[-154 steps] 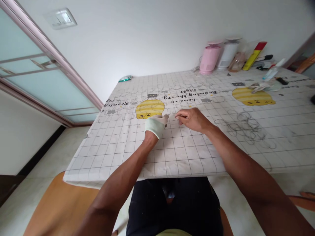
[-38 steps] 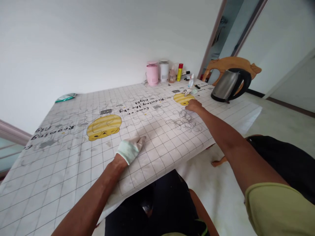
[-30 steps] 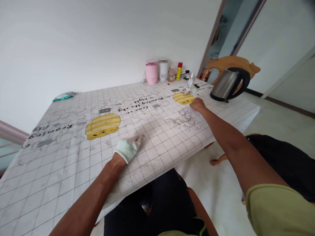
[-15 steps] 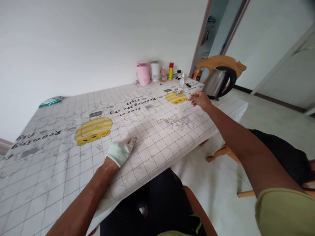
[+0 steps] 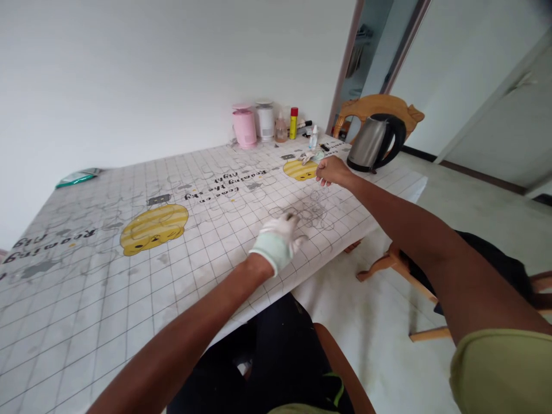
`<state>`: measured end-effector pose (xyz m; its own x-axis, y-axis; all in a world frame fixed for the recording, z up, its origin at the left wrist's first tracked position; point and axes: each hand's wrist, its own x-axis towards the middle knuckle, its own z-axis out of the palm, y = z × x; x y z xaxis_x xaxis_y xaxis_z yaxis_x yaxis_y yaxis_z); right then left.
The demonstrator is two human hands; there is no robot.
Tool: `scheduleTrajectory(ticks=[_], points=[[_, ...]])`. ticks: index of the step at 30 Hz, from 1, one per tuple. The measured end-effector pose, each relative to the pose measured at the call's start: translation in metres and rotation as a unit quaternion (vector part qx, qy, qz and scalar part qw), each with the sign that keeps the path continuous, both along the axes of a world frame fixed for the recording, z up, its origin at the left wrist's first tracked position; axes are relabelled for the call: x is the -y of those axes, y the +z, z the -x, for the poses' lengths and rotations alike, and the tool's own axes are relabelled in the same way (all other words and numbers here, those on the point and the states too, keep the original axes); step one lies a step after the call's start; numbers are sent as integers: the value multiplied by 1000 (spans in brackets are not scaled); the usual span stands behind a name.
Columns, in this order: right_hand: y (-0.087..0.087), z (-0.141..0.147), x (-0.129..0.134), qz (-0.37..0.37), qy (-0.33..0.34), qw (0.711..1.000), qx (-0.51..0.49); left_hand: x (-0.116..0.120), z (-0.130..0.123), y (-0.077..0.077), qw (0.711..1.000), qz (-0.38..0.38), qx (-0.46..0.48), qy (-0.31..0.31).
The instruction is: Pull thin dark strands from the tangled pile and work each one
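My left hand [image 5: 279, 237] wears a white glove with a pale green cuff. Its fingers are apart, low over the table at the near left edge of a loose tangle of thin dark strands [image 5: 313, 211]. I cannot tell whether it touches them. Beyond the tangle, my bare right hand [image 5: 332, 171] is closed with fingertips pinched together; anything between them is too small to make out. Just behind it lies a second pale glove [image 5: 311, 157]. Under everything spreads a white tablecloth [image 5: 207, 276] with a grid and yellow bear prints.
A steel kettle [image 5: 368, 144] stands right of my right hand, before a wooden chair [image 5: 379, 103]. Along the wall are a pink container [image 5: 244, 127], a white container [image 5: 265, 122], a yellow can with red cap [image 5: 294, 123] and small bottles. A green-edged packet [image 5: 78, 177] lies far left.
My gloved left hand has moved right and away from me, from the bare cloth to the tangle, its fingers spreading. My right hand stays near the kettle, its fingers drawn further in.
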<state>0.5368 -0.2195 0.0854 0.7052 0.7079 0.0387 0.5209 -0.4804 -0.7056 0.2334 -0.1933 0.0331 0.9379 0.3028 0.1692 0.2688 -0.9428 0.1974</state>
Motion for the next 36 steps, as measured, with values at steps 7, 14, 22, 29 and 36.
scheduleTrajectory(ticks=[7,14,22,29,36], points=[[2,11,12,-60,-2,998,-20,26,-116,-18,997,34,24,64],[0,23,27,-53,39,997,46,37,-151,-19,998,-12,22,49],[9,-1,21,10,15,996,-84,38,-154,-24,998,26,3,56],[-1,-29,25,98,53,975,-193,42,-140,-30,999,34,8,20],[-15,-32,38,110,39,966,-232,45,-132,-36,999,34,-2,15]])
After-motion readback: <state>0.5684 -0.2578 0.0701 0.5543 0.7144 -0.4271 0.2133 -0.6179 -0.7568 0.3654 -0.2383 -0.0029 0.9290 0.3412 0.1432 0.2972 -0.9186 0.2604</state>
